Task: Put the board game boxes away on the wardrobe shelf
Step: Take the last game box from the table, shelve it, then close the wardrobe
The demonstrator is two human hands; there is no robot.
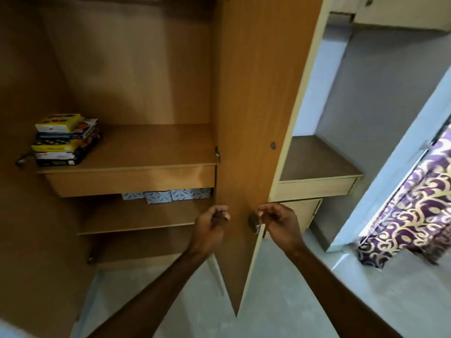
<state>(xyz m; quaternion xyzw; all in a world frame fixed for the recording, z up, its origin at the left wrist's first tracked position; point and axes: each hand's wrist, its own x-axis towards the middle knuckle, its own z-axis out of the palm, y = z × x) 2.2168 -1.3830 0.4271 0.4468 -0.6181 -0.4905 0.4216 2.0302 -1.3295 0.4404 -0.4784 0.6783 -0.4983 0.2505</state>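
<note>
Five or so colourful cardboard board game boxes sit stacked on the brown wooden wardrobe shelf, up and left of both hands. The loosely curled, empty left hand and right hand flank the brown wooden door, apparently to close it; the right nears the one metal handle.

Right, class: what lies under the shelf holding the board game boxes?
Beneath that shelf sits a drawer front, then blue patterned boxes on a lower shelf. Their lower parts show; the drawer covers the tops.
</note>
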